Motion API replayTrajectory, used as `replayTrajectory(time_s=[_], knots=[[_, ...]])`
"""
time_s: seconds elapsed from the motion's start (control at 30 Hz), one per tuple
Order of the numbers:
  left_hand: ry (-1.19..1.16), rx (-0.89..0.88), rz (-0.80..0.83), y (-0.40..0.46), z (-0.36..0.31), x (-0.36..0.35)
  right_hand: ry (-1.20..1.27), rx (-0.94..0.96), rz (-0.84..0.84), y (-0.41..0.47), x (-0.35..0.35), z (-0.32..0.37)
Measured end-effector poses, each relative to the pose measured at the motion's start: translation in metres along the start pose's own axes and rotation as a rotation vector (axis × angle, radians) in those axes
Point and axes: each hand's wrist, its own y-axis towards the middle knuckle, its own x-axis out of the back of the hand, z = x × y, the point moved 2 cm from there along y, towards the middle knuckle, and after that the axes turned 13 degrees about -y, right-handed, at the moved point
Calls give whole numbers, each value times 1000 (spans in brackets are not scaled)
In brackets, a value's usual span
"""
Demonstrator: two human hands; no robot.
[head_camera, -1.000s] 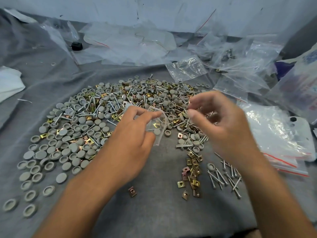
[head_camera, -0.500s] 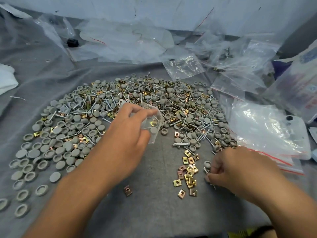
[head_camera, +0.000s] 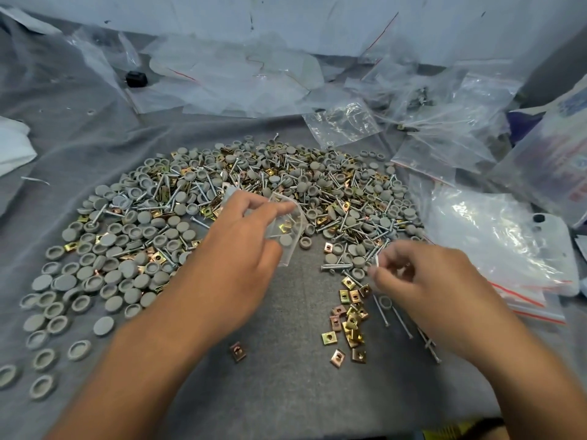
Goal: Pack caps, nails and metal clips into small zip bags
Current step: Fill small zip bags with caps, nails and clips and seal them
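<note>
The right hand [head_camera: 422, 281], which half a second ago was down among the loose nails [head_camera: 401, 322] near the front edge, has lifted and now pinches one nail between thumb and fingertips, just right of the small zip bag [head_camera: 287, 230]; the left hand [head_camera: 241, 249] still grips that bag by its mouth, a cap and a metal clip visible inside. My guess is the nail goes in next; the mixed pile [head_camera: 222, 198] behind remains large, so packing looks far from done.
</note>
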Motion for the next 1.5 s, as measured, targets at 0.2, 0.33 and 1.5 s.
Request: replayTrajectory(time_s=[0.2,0.33,1.5], knots=[[-5,-17,1,1,0,-1,762,363,-182,8,-4,48],[-32,-47,15,4,-1,-1,713,353,-292,17,-17,72],[-9,-6,-25,-2,-6,3,55,-12,134,-2,5,-14]])
